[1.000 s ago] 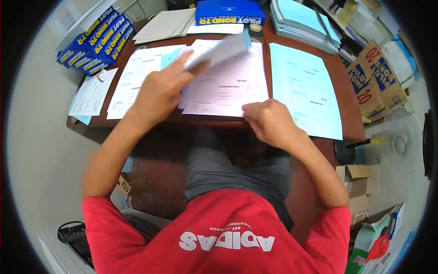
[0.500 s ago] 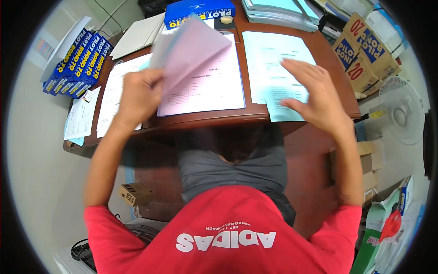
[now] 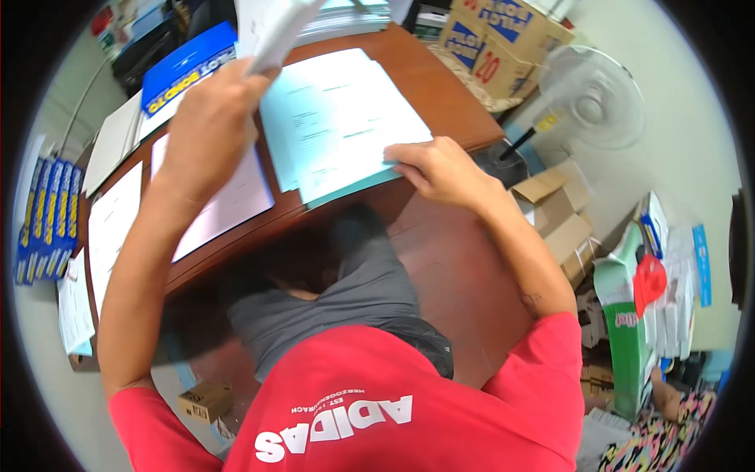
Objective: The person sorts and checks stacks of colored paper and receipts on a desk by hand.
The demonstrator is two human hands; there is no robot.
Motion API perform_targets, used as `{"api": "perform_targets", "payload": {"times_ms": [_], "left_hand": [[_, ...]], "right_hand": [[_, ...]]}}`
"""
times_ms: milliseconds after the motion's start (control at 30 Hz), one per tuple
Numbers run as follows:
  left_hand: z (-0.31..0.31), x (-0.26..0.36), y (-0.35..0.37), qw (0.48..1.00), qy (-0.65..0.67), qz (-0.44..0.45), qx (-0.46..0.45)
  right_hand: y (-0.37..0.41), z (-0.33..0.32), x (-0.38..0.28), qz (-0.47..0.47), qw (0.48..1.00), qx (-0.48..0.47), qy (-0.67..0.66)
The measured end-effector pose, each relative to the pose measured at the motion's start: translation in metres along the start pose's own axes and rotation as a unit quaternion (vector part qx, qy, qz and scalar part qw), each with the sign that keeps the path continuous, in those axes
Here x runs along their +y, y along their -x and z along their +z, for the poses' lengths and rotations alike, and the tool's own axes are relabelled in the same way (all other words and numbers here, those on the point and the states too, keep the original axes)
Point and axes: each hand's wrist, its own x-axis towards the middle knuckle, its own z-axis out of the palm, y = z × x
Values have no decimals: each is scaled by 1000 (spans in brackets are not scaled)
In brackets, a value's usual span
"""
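My left hand is raised over the desk, closed on white sheets of paper that are blurred and partly cut off by the top edge. My right hand pinches the near right corner of a stack of light-blue printed sheets, whose near edge overhangs the desk. Left of that stack lies a pile of pink printed sheets with a blue edge, partly covered by my left forearm.
White printed papers lie along the left of the brown desk. A blue paper box sits at the back. Cartons and a fan stand right. Patterned fabric and a person's limb show lower right.
The view has swung right. My left hand has lifted paper away from the pink pile toward the back of the desk. My right hand has come down onto the light-blue stack's corner.
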Motion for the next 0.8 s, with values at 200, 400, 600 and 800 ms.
{"api": "perform_targets", "payload": {"times_ms": [200, 400, 600, 800], "left_hand": [[51, 61, -24, 959, 106, -73, -251], [54, 78, -30, 917, 204, -124, -319], [55, 70, -34, 905, 225, -133, -336], [50, 68, -42, 885, 227, -144, -381]], "right_hand": [[-10, 0, 10, -23, 997, 67, -32], [-26, -14, 23, 91, 982, -100, -134], [-45, -26, 40, 127, 924, -215, -291], [-57, -47, 23, 106, 950, -201, -213]]}}
